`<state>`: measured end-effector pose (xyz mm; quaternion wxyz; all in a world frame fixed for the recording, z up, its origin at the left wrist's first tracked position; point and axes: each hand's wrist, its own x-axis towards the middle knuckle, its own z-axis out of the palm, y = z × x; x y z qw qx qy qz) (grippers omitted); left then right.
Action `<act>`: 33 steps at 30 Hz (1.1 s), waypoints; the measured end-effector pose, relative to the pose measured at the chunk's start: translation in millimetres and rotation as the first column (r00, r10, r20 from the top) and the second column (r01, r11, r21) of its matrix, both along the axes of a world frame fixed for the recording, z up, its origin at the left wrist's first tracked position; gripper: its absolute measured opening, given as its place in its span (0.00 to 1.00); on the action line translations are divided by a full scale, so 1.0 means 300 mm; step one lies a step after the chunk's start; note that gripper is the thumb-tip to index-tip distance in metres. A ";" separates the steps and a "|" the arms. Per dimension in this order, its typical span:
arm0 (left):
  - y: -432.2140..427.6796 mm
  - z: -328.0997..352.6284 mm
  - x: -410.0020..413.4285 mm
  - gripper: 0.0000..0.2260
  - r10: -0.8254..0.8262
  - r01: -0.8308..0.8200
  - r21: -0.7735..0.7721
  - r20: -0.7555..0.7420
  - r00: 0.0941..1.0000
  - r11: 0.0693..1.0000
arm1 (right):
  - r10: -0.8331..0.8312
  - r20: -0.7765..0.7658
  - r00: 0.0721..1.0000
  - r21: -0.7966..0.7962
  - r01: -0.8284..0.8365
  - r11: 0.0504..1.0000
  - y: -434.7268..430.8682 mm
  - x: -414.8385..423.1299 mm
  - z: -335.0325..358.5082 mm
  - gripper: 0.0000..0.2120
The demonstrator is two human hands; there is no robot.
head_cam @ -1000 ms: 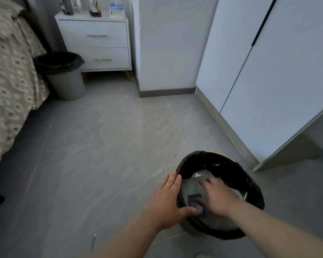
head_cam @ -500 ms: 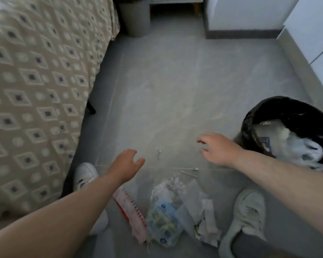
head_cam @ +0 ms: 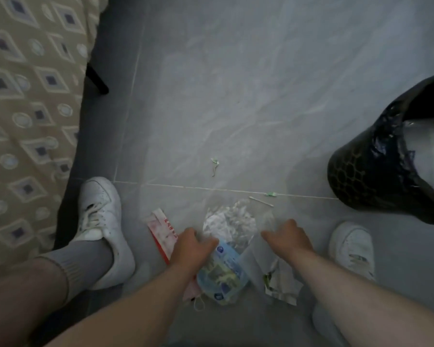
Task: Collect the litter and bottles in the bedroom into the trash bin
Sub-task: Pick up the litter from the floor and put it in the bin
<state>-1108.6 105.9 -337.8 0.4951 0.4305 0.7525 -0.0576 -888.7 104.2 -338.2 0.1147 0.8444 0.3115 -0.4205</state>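
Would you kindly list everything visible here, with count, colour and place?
Bin: one, black, right; white litter inside.
Pack: one, blue, on floor, bottom middle.
Wrapper: one, red-white, left of pack.
Plastic: one, clear, crumpled, beyond pack.
Paper: one, white, right of pack.
Swab: one, white, beyond plastic.
Scraps: two, green, farther out.
Bed: one, beige patterned, left.
Shoes: two, white, flanking pack.
Left hand: at pack.
Right hand: over paper.

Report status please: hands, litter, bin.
Left hand and right hand on litter pile, grip unclear. Bin at right, partly full. Loose scraps between.
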 end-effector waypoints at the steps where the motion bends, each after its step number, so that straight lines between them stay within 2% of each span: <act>1: 0.002 -0.004 0.021 0.18 0.011 -0.011 0.008 -0.002 1.000 1.000 | -0.002 0.014 1.000 0.011 0.002 1.000 -0.013 -0.003 -0.012 0.35; 4: 0.013 -0.028 0.056 0.18 0.022 -0.022 0.028 -0.017 1.000 0.999 | 0.015 0.023 1.000 0.058 -0.016 0.998 -0.035 -0.020 -0.048 0.31; 8: 0.030 -0.049 0.066 0.08 0.019 -0.019 -0.011 0.005 1.000 1.000 | 0.048 0.052 0.998 0.067 -0.052 0.996 -0.055 -0.040 -0.072 0.23; 11: 0.048 -0.053 0.053 0.07 -0.007 0.006 0.022 0.044 0.999 1.000 | 0.108 0.057 0.993 0.073 -0.112 0.991 -0.059 -0.025 -0.081 0.12; 13: 0.056 -0.048 0.045 0.09 0.000 -0.003 0.035 0.064 0.998 0.999 | 0.089 0.004 0.996 0.108 -0.089 0.990 -0.054 -0.014 -0.081 0.05; 16: 0.071 -0.039 0.037 0.08 0.070 -0.073 0.032 0.084 0.994 0.997 | -0.001 -0.034 0.999 0.163 0.006 0.987 -0.040 0.001 -0.073 0.10; 18: 0.085 -0.035 0.034 0.09 0.097 -0.100 0.025 0.092 0.991 0.995 | -0.039 -0.046 0.998 0.185 0.047 0.982 -0.020 0.013 -0.060 0.08; 20: 0.101 -0.031 0.038 0.10 0.147 -0.150 0.018 0.135 0.980 0.988 | -0.015 -0.082 0.997 0.187 0.030 0.982 0.001 0.024 -0.050 0.07; 23: 0.128 -0.023 0.050 0.08 0.220 -0.229 0.024 0.186 0.957 0.973 | 0.036 -0.133 0.990 0.211 -0.007 0.978 0.030 0.037 -0.044 0.15; 25: 0.148 -0.026 0.052 0.06 0.222 -0.237 0.046 0.214 0.951 0.970 | 0.026 -0.145 0.989 0.253 0.011 0.967 0.043 0.042 -0.037 0.17; 29: 0.202 -0.026 0.041 0.04 0.209 -0.239 0.105 0.239 0.948 0.965 | -0.047 -0.182 0.982 0.316 0.104 0.943 0.059 0.058 -0.031 0.13; 33: 0.264 -0.007 0.012 0.07 0.232 -0.280 0.167 0.256 0.938 0.946 | -0.005 -0.177 0.984 0.351 0.068 0.934 0.104 0.087 -0.008 0.03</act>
